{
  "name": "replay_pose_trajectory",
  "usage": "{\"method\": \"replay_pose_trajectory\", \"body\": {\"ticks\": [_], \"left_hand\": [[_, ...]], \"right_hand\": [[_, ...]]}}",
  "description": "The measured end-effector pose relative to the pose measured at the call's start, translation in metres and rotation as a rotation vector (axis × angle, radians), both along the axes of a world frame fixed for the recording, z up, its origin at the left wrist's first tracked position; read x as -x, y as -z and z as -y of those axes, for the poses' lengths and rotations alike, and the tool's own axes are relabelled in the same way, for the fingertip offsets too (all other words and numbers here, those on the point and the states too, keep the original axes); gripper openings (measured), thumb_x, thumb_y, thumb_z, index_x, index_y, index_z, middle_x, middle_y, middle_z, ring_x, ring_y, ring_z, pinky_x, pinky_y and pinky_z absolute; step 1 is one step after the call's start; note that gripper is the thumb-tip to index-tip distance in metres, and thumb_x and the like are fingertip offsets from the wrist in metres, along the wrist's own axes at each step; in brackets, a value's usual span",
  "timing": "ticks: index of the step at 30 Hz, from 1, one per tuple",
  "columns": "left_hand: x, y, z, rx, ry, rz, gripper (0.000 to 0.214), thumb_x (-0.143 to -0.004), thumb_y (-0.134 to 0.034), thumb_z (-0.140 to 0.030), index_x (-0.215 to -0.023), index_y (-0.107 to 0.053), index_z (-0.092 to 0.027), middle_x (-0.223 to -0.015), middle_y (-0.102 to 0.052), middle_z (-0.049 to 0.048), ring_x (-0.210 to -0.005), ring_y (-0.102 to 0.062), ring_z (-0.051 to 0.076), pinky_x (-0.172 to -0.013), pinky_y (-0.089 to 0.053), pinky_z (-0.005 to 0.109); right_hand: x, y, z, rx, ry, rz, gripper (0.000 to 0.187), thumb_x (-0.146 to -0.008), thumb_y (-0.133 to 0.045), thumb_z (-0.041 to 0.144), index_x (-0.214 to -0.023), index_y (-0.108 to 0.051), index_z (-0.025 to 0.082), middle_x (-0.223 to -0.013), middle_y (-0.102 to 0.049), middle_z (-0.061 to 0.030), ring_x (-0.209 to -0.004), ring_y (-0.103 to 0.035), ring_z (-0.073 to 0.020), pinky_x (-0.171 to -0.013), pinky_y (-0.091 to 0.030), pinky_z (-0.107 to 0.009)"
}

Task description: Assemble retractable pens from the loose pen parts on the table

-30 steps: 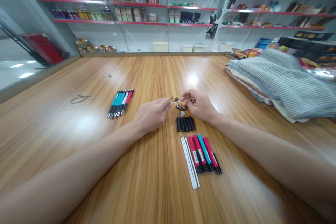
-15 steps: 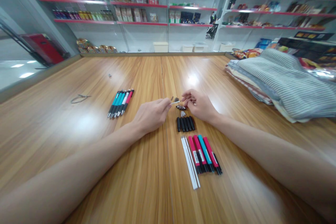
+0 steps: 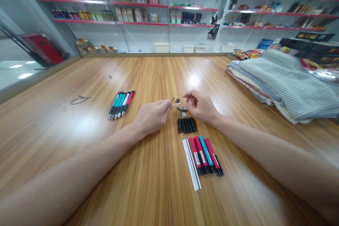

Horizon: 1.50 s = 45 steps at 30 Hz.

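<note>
My left hand [image 3: 156, 114] pinches a thin white pen refill [image 3: 176, 104], its dark tip pointing right. Close to that tip is my right hand [image 3: 200, 105], fingers curled but apart, with nothing visible in them. Below the refill lie silvery pen tips [image 3: 182, 108], small whitish pieces [image 3: 184, 115] and a row of black rubber grips [image 3: 186, 125]. A little heap of springs [image 3: 177, 100] sits just beyond it. Nearer me are several white refills [image 3: 191, 164] beside red pen barrels [image 3: 196, 152] and a teal barrel [image 3: 206, 150].
Several assembled pens [image 3: 121, 105] lie in a row left of my hands. Farther left is a grey cord loop [image 3: 80, 99], and a tiny object [image 3: 110, 76] lies behind. Folded cloths [image 3: 286, 81] are stacked at the right. Stocked shelves [image 3: 140, 4] stand beyond the wooden table [image 3: 132, 190].
My right fingers have parted and come away from the refill's tip. My left hand keeps its pinch on the refill in nearly the same place.
</note>
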<state>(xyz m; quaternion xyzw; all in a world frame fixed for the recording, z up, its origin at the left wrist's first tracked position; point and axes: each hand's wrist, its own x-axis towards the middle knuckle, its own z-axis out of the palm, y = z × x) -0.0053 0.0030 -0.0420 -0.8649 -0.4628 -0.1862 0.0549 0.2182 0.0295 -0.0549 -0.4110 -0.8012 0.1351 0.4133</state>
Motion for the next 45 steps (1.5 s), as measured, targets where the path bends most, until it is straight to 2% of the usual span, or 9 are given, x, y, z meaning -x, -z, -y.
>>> {"method": "replay_pose_trajectory", "body": {"ticks": [7,18,27,30,33,35,40,42,45], "left_hand": [[0.002,0.005,-0.003,0.005,0.084,0.003,0.033,-0.099,-0.031,-0.039,-0.094,-0.057,-0.020,-0.090,-0.066,0.0054,-0.083,-0.063,0.018,-0.068,-0.041,0.028],[0.005,0.007,-0.004,-0.001,0.157,0.014,0.036,-0.099,-0.031,-0.041,-0.097,-0.059,-0.019,-0.095,-0.067,0.0068,-0.087,-0.064,0.019,-0.073,-0.045,0.029],[0.005,0.008,-0.004,0.008,0.185,0.049,0.034,-0.099,-0.032,-0.041,-0.102,-0.059,-0.022,-0.097,-0.068,0.0061,-0.087,-0.065,0.018,-0.073,-0.046,0.028],[0.005,0.008,-0.004,0.002,0.173,0.055,0.032,-0.099,-0.032,-0.040,-0.102,-0.059,-0.022,-0.097,-0.068,0.0055,-0.087,-0.065,0.018,-0.073,-0.045,0.028],[0.005,0.008,-0.004,0.002,0.159,0.052,0.032,-0.099,-0.032,-0.040,-0.101,-0.058,-0.022,-0.096,-0.068,0.0049,-0.087,-0.065,0.018,-0.072,-0.045,0.028],[0.006,0.008,-0.005,0.007,0.150,0.041,0.032,-0.099,-0.032,-0.040,-0.101,-0.058,-0.022,-0.096,-0.068,0.0048,-0.086,-0.065,0.018,-0.072,-0.044,0.028],[0.006,0.006,-0.005,0.026,0.142,0.014,0.033,-0.099,-0.031,-0.039,-0.099,-0.059,-0.022,-0.095,-0.068,0.0047,-0.086,-0.064,0.019,-0.072,-0.044,0.029],[0.005,0.006,-0.005,0.027,0.142,0.012,0.033,-0.099,-0.031,-0.039,-0.099,-0.058,-0.022,-0.095,-0.068,0.0046,-0.086,-0.064,0.019,-0.073,-0.044,0.029],[0.005,0.006,-0.004,0.026,0.141,0.016,0.032,-0.099,-0.031,-0.039,-0.100,-0.058,-0.022,-0.095,-0.068,0.0042,-0.086,-0.064,0.019,-0.072,-0.044,0.029]], "right_hand": [[0.003,-0.003,0.004,-0.115,-0.200,0.047,0.014,-0.086,-0.061,0.029,-0.091,-0.066,0.017,-0.083,-0.061,-0.0037,-0.074,-0.051,-0.0114,-0.069,-0.042,-0.025],[0.000,-0.004,0.007,-0.182,-0.236,0.054,0.023,-0.090,-0.056,0.033,-0.076,-0.065,0.017,-0.081,-0.060,-0.0052,-0.077,-0.056,-0.0128,-0.073,-0.046,-0.027],[0.003,-0.004,0.008,-0.192,-0.246,0.041,0.025,-0.091,-0.055,0.033,-0.076,-0.066,0.016,-0.085,-0.061,-0.0070,-0.082,-0.057,-0.0143,-0.077,-0.047,-0.029],[0.004,-0.005,0.009,-0.054,-0.241,-0.036,0.025,-0.090,-0.056,0.037,-0.081,-0.065,0.016,-0.081,-0.061,-0.0053,-0.076,-0.055,-0.0123,-0.071,-0.045,-0.026],[0.002,-0.004,0.004,0.243,-0.212,-0.256,0.029,-0.089,-0.056,0.044,-0.087,-0.060,0.015,-0.066,-0.054,0.0008,-0.058,-0.048,-0.0072,-0.055,-0.038,-0.020],[-0.004,-0.005,-0.002,0.464,-0.234,-0.334,0.034,-0.086,-0.059,0.048,-0.079,-0.054,0.015,-0.053,-0.044,0.0059,-0.046,-0.037,-0.0043,-0.045,-0.028,-0.017],[-0.023,-0.025,-0.009,0.875,-0.298,-0.047,0.042,-0.075,-0.069,0.053,-0.072,-0.051,0.015,-0.048,-0.044,0.0073,-0.035,-0.032,-0.0020,-0.032,-0.016,-0.016],[-0.029,-0.032,-0.008,0.951,-0.318,0.091,0.043,-0.072,-0.073,0.052,-0.068,-0.051,0.015,-0.048,-0.047,0.0060,-0.035,-0.040,-0.0034,-0.030,-0.022,-0.016],[-0.030,-0.033,-0.007,0.957,-0.280,0.099,0.042,-0.072,-0.074,0.051,-0.071,-0.054,0.014,-0.051,-0.051,0.0048,-0.035,-0.043,-0.0041,-0.028,-0.025,-0.016]]}}
